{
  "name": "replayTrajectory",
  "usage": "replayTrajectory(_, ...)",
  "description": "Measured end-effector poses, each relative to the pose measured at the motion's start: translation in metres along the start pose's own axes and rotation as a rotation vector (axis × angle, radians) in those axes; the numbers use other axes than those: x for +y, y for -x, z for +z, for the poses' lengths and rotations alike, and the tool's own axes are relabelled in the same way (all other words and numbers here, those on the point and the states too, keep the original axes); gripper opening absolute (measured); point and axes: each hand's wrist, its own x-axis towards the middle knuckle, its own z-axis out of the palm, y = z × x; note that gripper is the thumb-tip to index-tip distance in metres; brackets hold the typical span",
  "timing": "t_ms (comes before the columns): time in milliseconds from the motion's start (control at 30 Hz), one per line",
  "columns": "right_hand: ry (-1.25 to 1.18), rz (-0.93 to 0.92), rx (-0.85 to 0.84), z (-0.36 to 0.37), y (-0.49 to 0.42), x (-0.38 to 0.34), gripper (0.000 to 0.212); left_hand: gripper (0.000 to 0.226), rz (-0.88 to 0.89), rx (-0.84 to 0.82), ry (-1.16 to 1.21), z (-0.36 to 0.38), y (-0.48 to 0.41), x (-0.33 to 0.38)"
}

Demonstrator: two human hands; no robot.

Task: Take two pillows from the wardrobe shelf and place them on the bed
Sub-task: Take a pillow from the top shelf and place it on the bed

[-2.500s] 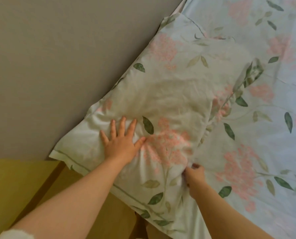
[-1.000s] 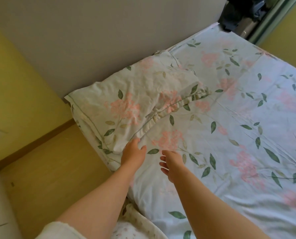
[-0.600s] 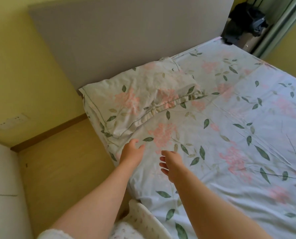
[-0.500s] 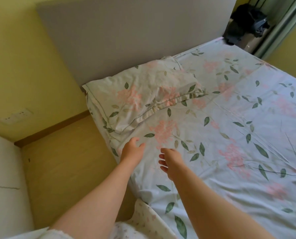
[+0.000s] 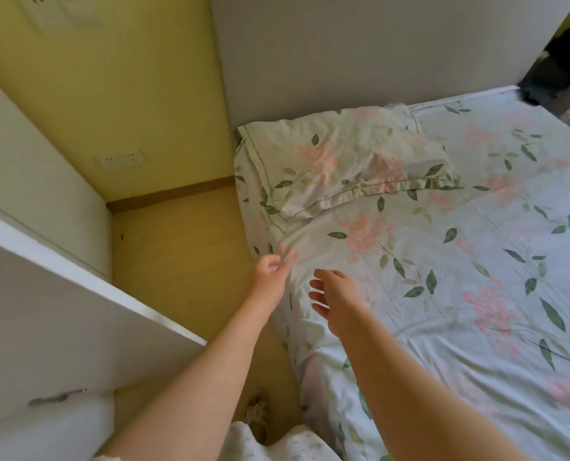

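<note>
One floral pillow [image 5: 340, 164] lies flat at the head of the bed [image 5: 459, 267], against the grey headboard [image 5: 360, 51], on the side nearest me. Its case matches the flowered sheet. My left hand [image 5: 267, 273] hangs over the bed's near edge, below the pillow, fingers loosely curled and holding nothing. To its right my right hand [image 5: 331, 294] hovers over the sheet with fingers apart and empty. No second pillow is in sight.
A white wardrobe door [image 5: 61, 314] with a metal handle juts in at lower left, beside white panels. A narrow strip of wooden floor [image 5: 184, 261] runs between it and the bed. Yellow wall with sockets [image 5: 120, 159] behind. Dark objects [image 5: 562, 61] sit at the far right corner.
Both hands have let go of the pillow and drawn back toward me. My view has pulled away and turned left, bringing the wardrobe door and floor into sight.
</note>
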Motion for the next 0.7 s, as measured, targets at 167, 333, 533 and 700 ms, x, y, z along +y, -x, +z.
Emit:
replayTrajectory(167, 0.07, -0.038, -0.116, 0.008, 0.013, 0.012, 0.009, 0.034, -0.026, 0.148, 0.03, -0.016, 0.026, -0.012)
replayTrajectory(333, 0.216, -0.077, -0.263, 0.02, 0.033, 0.032, 0.017, 0.031, -0.039, 0.275, 0.137, -0.029, 0.069, -0.029)
replayTrajectory(533, 0.362, -0.133, -0.464, 0.052, 0.08, 0.061, 0.018, 0.021, -0.056, 0.566, 0.265, -0.076, 0.129, -0.065)
replayTrajectory(700, 0.483, -0.248, -0.716, 0.105, 0.145, 0.066, 0.016, 0.019, -0.007, 0.866, 0.428, -0.137, 0.186, -0.069)
